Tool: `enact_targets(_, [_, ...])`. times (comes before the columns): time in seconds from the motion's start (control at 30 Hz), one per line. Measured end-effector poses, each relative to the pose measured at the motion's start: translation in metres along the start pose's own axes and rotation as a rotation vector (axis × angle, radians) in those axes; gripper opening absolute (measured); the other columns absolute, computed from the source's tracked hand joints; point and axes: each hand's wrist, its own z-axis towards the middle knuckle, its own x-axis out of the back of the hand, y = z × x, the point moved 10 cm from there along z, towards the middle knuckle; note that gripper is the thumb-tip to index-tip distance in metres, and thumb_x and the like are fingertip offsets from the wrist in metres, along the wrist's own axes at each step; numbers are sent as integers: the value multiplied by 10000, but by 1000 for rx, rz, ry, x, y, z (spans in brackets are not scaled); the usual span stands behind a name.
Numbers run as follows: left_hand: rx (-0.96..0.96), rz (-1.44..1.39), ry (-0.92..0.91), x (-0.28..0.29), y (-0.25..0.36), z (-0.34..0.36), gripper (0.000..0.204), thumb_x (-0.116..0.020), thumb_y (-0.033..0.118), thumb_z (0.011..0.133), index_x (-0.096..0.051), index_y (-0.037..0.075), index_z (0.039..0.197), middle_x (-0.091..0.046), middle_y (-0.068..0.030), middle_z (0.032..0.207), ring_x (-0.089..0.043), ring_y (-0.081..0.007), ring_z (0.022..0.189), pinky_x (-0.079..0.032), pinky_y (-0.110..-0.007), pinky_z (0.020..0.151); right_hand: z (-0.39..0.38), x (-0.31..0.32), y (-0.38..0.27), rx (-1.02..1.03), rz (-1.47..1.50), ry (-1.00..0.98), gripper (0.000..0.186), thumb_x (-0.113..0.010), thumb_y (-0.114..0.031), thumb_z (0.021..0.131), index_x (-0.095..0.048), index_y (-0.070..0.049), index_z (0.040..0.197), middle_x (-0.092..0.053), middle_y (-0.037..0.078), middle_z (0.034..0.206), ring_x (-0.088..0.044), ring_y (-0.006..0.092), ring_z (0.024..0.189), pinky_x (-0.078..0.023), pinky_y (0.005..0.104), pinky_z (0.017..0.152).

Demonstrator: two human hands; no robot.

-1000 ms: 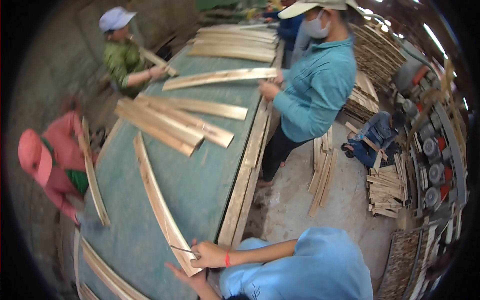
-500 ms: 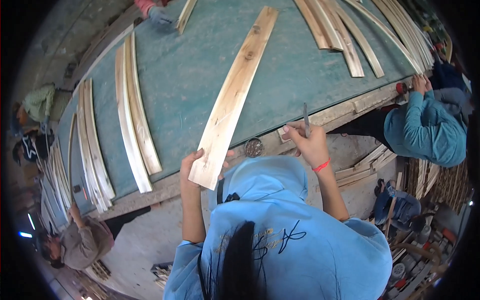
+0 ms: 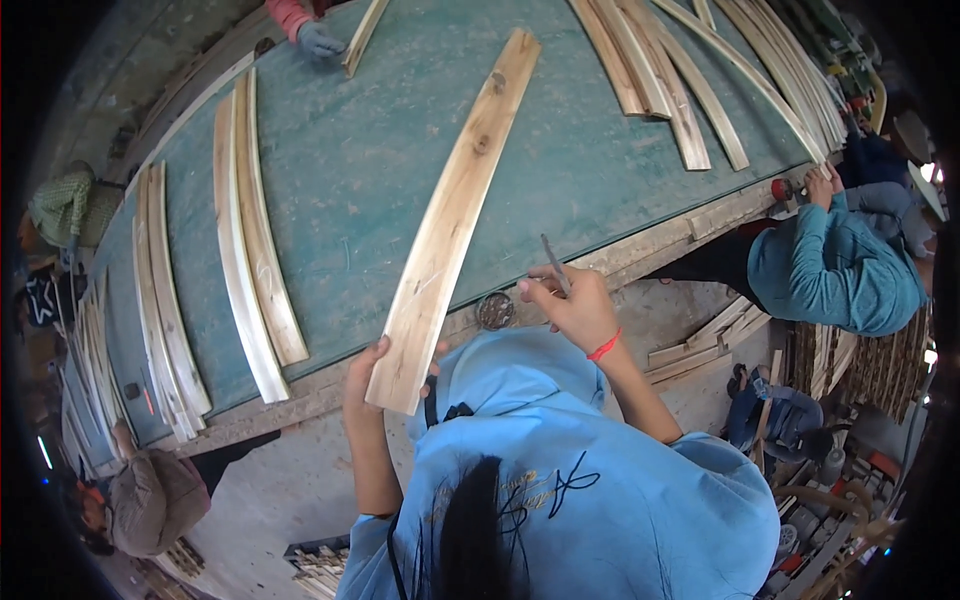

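A: What fills the scene?

B: A long green desk (image 3: pixel 350 200) spreads beneath rows of wooden boards. At its near edge stands a person in a light-blue hooded top (image 3: pixel 600 480).

A: Who else appears?

B: On the right, along the same edge, a co-worker in a teal shirt (image 3: pixel 840 270) has both hands at the end of a curved board (image 3: pixel 768 92). At lower left, another, in a grey-brown jacket (image 3: pixel 155 505), reaches toward the desk.

A: And the wood at centre?

B: A pale wooden plank (image 3: pixel 447 220) slants over the desk, its near end jutting past the edge beside the blue top. Whether its far end touches the surface, I cannot tell. A pair of boards (image 3: pixel 282 320) lies to its left; a loose cluster of boards (image 3: pixel 694 150) lies to its right.

A: The hands?

B: The left hand (image 3: pixel 360 380) grips the plank's near end, thumb at one edge and fingers at the other. The right hand (image 3: pixel 582 310), raised well apart from the plank, pinches a slim grey tool (image 3: pixel 552 260).

A: Smaller details?

B: A round open container (image 3: pixel 481 312) sits at the desk's edge, between plank and right hand, its contents too small to identify. A red cord (image 3: pixel 605 345) circles the right wrist.
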Motion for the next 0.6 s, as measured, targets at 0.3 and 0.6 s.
enact_targets(0.3, [-123,751,361,14,18,-9,678,-633,265,797,-361,-60,1326,-528,-268,1137,-607,-306,919,-531,-373,678,7,9,-5,83,-8,48,306,-663,-185,821,-642,81,970,-684,111,708,-601,93,506,-433,230,380])
enact_targets(0.6, [-472,2132,857,-44,50,-26,832,-715,86,579,-378,-26,1332,-481,-184,1097,-466,-356,999,-405,-437,859,8,11,-6,40,10,65,331,-683,-225,802,-652,66,957,-655,117,635,-563,110,430,-431,263,389])
